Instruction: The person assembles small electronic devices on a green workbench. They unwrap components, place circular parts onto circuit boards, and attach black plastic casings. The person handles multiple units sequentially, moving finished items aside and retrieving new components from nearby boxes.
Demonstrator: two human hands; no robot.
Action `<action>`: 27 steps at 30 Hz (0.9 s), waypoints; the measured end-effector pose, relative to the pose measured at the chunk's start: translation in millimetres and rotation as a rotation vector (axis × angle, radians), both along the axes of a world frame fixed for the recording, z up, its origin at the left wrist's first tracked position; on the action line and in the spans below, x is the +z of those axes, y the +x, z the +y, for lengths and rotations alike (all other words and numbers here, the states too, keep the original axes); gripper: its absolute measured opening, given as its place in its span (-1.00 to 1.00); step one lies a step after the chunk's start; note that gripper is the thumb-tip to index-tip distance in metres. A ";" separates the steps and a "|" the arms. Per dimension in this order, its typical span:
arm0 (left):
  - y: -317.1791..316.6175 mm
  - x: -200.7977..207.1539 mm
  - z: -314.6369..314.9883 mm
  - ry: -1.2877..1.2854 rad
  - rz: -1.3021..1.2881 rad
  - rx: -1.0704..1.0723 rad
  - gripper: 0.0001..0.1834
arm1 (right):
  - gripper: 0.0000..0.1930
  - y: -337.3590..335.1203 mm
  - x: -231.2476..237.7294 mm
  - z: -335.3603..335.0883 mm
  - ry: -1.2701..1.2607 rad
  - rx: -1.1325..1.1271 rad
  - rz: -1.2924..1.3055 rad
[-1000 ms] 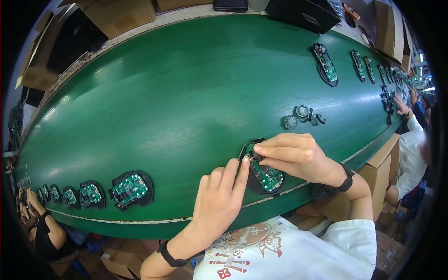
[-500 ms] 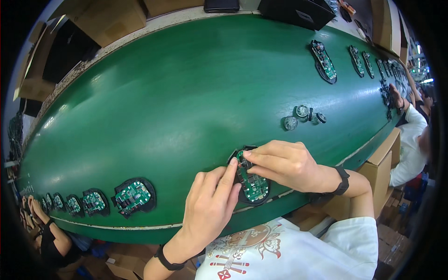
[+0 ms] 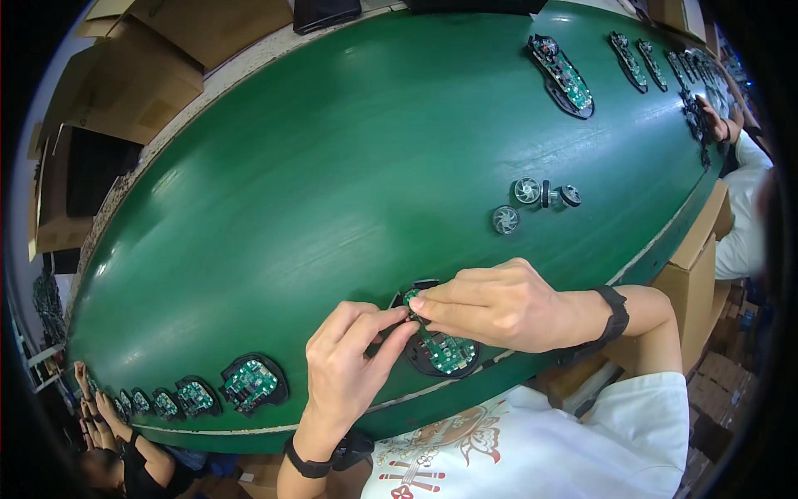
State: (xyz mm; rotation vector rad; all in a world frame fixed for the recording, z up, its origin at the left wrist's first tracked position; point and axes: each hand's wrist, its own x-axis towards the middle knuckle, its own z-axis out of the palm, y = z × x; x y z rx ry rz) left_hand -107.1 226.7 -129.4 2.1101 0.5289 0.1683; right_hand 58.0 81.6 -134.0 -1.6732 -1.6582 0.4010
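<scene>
A half-built computer mouse (image 3: 453,356), a black base with a green circuit board, lies on the green belt in front of me. My left hand (image 3: 349,353) is at its far left side, thumb and index finger pinched at the front end. From the right, my right hand (image 3: 507,306) presses its fingertips together on that same front end. Whatever sits between the fingertips is too small and covered to make out. Beyond my right hand lie several small spoked scroll wheels, one clear wheel (image 3: 505,219) nearest and another wheel (image 3: 527,190) behind it.
More open mouse bases line the belt (image 3: 291,208): one base (image 3: 253,382) at left, another (image 3: 562,76) at far right, with rows beyond each. Co-workers' hands (image 3: 716,121) reach in at both ends. Cardboard boxes (image 3: 125,79) stand along the far edge and by my right elbow.
The view has turned and shifted slightly. My left thumb and index finger have drawn into a pinch at the mouse's front end. My right hand stays pressed there.
</scene>
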 end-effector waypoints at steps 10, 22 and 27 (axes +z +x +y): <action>3.9 4.9 5.0 -0.120 0.011 0.000 -0.63 | -0.61 -7.9 14.3 8.7 -0.160 -0.110 -0.125; -56.6 35.2 0.7 -0.979 0.012 -0.052 -0.06 | -0.59 -17.5 49.5 28.6 0.146 0.037 0.098; -67.2 46.9 4.8 -0.899 -0.102 -0.123 -0.20 | -0.58 -41.0 62.1 41.8 0.303 0.103 0.109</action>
